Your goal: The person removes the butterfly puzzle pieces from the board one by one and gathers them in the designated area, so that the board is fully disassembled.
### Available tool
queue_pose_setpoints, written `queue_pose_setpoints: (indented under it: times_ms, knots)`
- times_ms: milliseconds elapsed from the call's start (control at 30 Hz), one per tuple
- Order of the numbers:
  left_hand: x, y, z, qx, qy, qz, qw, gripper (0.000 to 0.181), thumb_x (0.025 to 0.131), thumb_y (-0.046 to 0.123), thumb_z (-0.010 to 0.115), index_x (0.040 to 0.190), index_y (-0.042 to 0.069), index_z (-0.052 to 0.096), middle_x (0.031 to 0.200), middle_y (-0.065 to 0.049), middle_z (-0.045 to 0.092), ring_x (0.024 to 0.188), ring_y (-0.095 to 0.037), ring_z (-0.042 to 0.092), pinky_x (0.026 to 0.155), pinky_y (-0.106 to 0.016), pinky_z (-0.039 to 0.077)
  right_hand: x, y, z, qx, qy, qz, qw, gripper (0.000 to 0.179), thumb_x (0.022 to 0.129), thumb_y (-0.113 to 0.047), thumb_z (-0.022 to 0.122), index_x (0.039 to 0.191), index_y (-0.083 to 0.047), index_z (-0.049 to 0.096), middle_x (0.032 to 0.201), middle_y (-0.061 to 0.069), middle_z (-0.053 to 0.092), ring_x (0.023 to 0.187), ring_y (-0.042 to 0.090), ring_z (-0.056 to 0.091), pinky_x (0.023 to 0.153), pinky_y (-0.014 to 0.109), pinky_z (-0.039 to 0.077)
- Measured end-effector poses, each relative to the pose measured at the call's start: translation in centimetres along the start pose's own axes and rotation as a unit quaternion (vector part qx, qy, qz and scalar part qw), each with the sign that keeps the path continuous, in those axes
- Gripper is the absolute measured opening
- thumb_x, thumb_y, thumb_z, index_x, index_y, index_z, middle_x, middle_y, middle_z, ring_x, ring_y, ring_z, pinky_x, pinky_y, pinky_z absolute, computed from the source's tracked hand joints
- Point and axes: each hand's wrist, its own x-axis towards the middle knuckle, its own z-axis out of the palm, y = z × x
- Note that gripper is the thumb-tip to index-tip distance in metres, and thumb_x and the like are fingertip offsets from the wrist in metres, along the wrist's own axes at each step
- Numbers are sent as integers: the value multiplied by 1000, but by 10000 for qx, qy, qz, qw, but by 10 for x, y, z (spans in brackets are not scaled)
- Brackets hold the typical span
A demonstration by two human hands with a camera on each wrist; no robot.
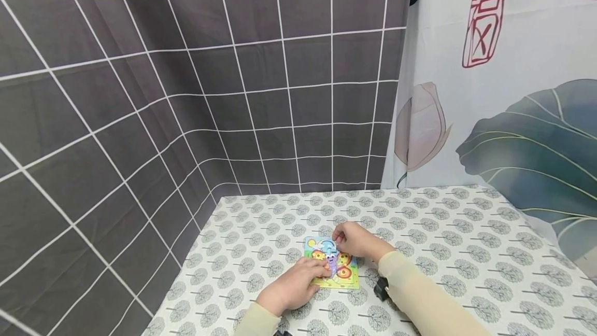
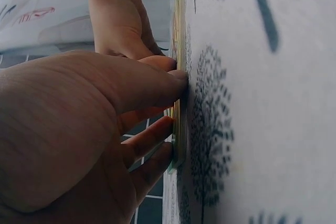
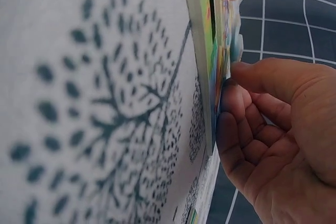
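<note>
A small butterfly jigsaw puzzle with a yellow-green border lies flat on the patterned cloth. My left hand rests on its left side: the fingers press the picture and the thumb sits against the board's edge, as the left wrist view shows. At the far right corner my right hand has its fingers curled, with thumb and forefinger pinching what looks like a puzzle piece, mostly hidden. Beside the right thumb, a light blue part stands up from the board.
White cloth printed with grey trees covers the table. Behind and to the left hangs a dark curtain with white grid lines. A white printed curtain with leaf and flower shapes hangs at the right.
</note>
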Motion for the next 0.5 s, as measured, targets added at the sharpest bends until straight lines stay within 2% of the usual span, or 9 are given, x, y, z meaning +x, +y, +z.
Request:
queue_pose_setpoints:
  times_ms: [167,333,500]
  knots:
    - [0,-1,1,-36,-30,-25,10000,43,98,10,69,139,23,67,157,1,52,143,-20,47,120,-40,39,-1,0,-1,102,32,64,9999,19,83,3,78,96,-10,70,80,-5,61,74,12,58,68,26,55]
    - [1,-4,5,10,-40,-31,10000,44,98,11,68,140,25,67,157,2,52,143,-20,47,120,-40,39,-2,2,-2,60,132,-67,9999,23,80,5,78,93,-13,70,79,-5,61,74,12,58,66,25,54]
    - [1,-4,5,49,-41,-30,10000,44,98,12,68,140,26,66,157,2,52,143,-21,47,120,-41,39,-5,3,-6,295,150,-92,9994,25,79,7,79,90,-13,69,80,-4,61,75,13,59,67,26,55]
